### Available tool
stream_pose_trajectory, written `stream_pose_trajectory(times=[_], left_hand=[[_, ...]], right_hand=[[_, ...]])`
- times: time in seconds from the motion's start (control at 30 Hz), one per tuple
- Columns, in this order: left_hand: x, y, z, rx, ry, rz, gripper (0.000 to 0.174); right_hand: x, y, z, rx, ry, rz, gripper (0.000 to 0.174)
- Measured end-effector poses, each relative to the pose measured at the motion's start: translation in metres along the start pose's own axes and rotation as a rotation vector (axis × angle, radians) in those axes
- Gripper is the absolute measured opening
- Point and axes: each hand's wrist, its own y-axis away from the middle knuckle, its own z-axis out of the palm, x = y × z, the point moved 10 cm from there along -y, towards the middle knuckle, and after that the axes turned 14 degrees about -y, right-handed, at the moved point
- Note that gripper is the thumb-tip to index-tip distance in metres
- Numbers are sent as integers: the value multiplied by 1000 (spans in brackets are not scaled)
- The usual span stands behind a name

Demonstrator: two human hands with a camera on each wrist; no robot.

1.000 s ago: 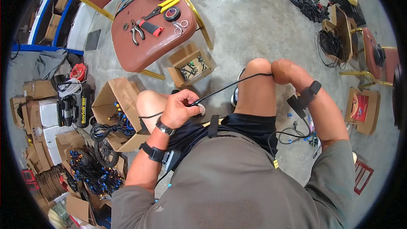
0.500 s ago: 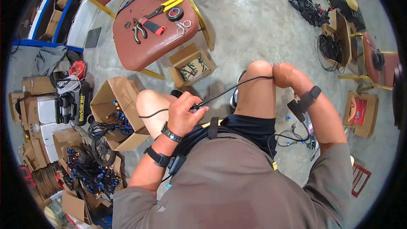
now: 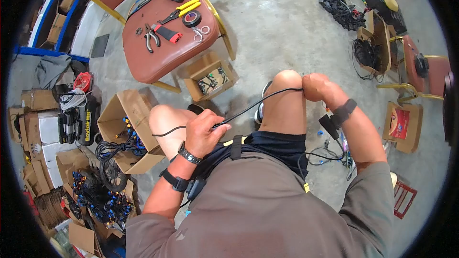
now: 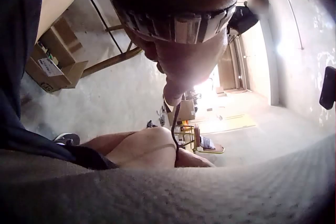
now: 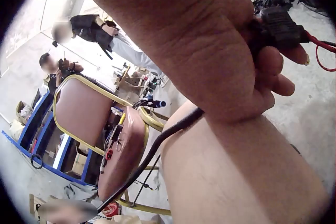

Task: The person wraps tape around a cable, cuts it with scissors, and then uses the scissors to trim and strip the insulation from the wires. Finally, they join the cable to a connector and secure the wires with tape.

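Note:
A black cable [image 3: 263,99] runs between the two hands above the lap, its left end hanging past the left hand over the thigh. The left hand [image 3: 202,133] pinches it between thumb and fingers. By the other knee the right hand [image 3: 316,87] grips the cable. In the right wrist view the fingers of the right hand [image 5: 236,71] curl round a black connector [image 5: 283,28] with thin red wires coming out of it. The left wrist view shows the cable [image 4: 175,124] leaving the fingertips of the left hand [image 4: 181,66].
A brown chair [image 3: 162,62] ahead bears pliers [image 3: 152,38], tape [image 3: 191,18] and scissors [image 3: 201,32]. Below it stands a small box [image 3: 193,88] of parts. At the left are a carton [image 3: 112,114] and cable piles [image 3: 103,196]. Two people [image 5: 94,32] are in the background.
The left hand has turned a little and its fingers now cover the dark piece that showed beside them. The right hand still grips its end by the knee. The head view has shifted slightly.

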Motion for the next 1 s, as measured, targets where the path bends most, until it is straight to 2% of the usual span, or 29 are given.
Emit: stream_pose_trajectory(times=[0.23, 0.3, 0.43, 0.5, 0.7, 0.87, 0.93, 1.0], left_hand=[[-1, 6, 13, -122, 73, 34, 16], [-2, 9, 20, -221, 111, 6, 14], [-5, 10, 21, -226, 159, 32, 14], [-11, 11, 27, -304, 195, -29, 14], [-26, 15, 36, -320, 311, -87, 16], [-39, 19, 43, -328, 215, -132, 19], [-60, 30, 40, -397, 245, -348, 25], [-58, 25, 5, -320, 66, -218, 27]], right_hand=[[-1, 3, 1, 3, -39, -19, 17], [-1, 5, 0, 2, -43, -5, 17], [2, 4, 2, 33, -61, 12, 16], [3, 3, 3, 42, -78, 19, 16], [-3, 10, -5, 122, -137, -30, 14], [-4, 16, -10, 168, -228, -41, 15], [-1, 18, -6, 118, -239, 14, 16], [12, 9, 6, 121, -233, 10, 16]])
